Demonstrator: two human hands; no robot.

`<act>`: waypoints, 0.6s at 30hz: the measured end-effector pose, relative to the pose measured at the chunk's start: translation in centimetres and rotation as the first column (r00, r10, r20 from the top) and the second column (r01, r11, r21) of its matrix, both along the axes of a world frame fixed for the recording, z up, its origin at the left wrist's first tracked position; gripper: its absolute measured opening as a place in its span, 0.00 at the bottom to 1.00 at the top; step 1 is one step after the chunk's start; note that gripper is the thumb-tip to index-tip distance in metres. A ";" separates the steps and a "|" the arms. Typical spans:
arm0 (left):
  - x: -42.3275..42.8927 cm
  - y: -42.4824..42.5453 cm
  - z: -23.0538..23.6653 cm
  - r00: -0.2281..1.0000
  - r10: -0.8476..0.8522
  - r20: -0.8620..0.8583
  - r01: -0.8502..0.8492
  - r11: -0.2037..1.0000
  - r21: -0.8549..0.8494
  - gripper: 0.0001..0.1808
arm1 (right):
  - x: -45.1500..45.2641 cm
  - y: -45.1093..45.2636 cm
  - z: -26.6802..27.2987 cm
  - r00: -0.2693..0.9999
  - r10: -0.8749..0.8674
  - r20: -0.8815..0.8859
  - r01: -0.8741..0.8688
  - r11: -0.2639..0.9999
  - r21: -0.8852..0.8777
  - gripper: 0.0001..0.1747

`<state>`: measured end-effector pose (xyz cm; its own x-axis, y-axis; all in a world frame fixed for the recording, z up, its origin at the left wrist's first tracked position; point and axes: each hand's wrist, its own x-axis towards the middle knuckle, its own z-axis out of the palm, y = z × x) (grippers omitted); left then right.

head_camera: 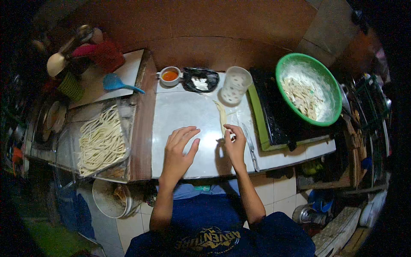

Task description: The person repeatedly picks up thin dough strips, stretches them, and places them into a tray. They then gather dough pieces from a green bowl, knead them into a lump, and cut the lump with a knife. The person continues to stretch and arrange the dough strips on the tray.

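My left hand (pixel 179 151) hovers over the white tabletop (pixel 186 109), its fingers and thumb apart with nothing between them. Just right of it, my right hand (pixel 235 141) has thumb and index finger curled close together. Their tips are beside the lower end of some pale dough strips (pixel 221 112), and whether they grip a strip cannot be made out. A thinner piece of dough (pixel 231 113) lies to the right of these strips. A knife (pixel 252 151) rests along the right side of my right hand, its handle towards me.
A translucent cup (pixel 237 84), a black plastic bag with white powder (pixel 201 83) and a small cup of orange liquid (pixel 170 76) stand at the back. Leftward are a plastic tray of dough strips (pixel 102 141) and a blue spatula (pixel 115 83). A green basin (pixel 334 86) holds floured dough pieces.
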<state>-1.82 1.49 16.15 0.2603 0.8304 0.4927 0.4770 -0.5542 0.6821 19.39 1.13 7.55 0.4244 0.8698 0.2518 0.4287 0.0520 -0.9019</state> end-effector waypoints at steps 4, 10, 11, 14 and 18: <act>4.8 2.7 -8.0 0.980 -0.166 -0.105 0.141 0.967 -0.212 0.18 | 3.4 -2.9 -5.0 0.946 -0.084 0.312 0.112 0.991 -0.076 0.15; 9.0 3.4 -14.6 0.912 -0.214 -0.350 0.191 0.977 -0.100 0.31 | 2.9 -5.4 -7.9 0.955 -0.088 0.284 0.117 0.989 -0.088 0.19; 9.3 3.4 -15.0 0.885 -0.188 -0.426 0.189 0.981 -0.041 0.32 | 2.7 -5.5 -7.8 0.962 -0.107 0.250 0.129 0.989 -0.071 0.18; 9.5 3.4 -15.2 0.882 -0.245 -0.402 0.244 0.968 -0.055 0.29 | 2.4 -5.2 -7.3 0.950 -0.140 0.278 0.166 0.984 -0.071 0.17; 9.5 3.4 -15.3 0.883 -0.275 -0.382 0.273 0.960 -0.062 0.23 | 2.3 -4.5 -6.8 0.947 -0.159 0.281 0.195 0.975 -0.103 0.16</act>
<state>7.64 4.92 0.87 0.6449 0.7012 0.3040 0.5313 -0.6972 0.4812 21.67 -3.34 0.78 0.5063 0.8190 0.2701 0.6480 -0.1546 -0.7458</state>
